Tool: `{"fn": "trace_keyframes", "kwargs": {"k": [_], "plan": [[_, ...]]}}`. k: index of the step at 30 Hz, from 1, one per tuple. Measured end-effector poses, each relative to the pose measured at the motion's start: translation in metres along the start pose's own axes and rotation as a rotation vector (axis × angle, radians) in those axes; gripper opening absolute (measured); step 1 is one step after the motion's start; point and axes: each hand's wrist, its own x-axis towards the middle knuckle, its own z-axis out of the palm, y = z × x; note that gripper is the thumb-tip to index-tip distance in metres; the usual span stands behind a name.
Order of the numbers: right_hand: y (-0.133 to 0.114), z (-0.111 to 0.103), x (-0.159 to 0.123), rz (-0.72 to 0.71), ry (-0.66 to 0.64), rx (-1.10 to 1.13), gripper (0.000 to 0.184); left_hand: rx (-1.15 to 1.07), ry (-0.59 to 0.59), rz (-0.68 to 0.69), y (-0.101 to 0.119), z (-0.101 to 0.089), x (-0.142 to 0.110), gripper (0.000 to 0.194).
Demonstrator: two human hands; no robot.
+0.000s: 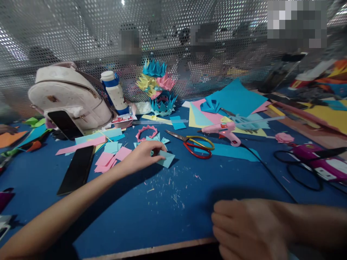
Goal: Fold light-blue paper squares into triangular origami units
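My left hand [143, 154] reaches over the middle of the table and pinches a small light-blue paper square [167, 159] between thumb and fingers. Just behind it lie light-blue folded pieces [162, 139] and a pink ring of folded paper [146, 133]. Scissors [191, 141] with one red and one yellow handle rest to the right of that hand. Near the front edge, my right hand [244, 225] is closed with its fingers curled and its back towards me. Whatever it may hold is hidden, though a bit of light blue shows below the wrist.
Pink paper squares [105, 161] and a black phone [77, 169] lie left. A pink glue gun [221, 130] with a black cord sits right, near a purple tool [317, 162]. Behind are a backpack [67, 94], a bottle [114, 90] and a folded-paper stack [157, 85].
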Motion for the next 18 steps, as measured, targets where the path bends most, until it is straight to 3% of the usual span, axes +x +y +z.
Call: {"fn": "trace_keyframes", "kwargs": {"k": [1,2,5,7,9,13,18], "plan": [[0.015,-0.004,0.009,-0.185,0.032,0.045,0.046,-0.016,0.027,-0.019,-0.001,-0.003,-0.006,0.024],[0.028,-0.007,0.017,-0.281,0.093,0.072,0.049,-0.034,0.050,-0.041,-0.003,-0.006,-0.011,0.024],[0.053,-0.004,0.028,-0.234,0.136,0.012,0.046,-0.107,0.099,-0.119,-0.007,-0.008,-0.023,0.024],[0.064,0.006,0.029,-0.091,0.130,-0.029,0.045,-0.175,0.111,-0.176,-0.008,-0.003,-0.026,0.025],[0.075,0.018,0.031,0.118,0.097,0.005,0.056,-0.257,0.104,-0.226,-0.007,0.005,-0.027,0.027],[0.100,0.027,0.044,0.419,-0.009,0.283,0.047,-0.426,0.067,-0.270,0.001,0.022,-0.024,0.028],[0.110,0.028,0.068,0.560,0.060,0.535,0.031,-0.561,0.075,-0.273,0.013,0.035,-0.022,0.026]]}}
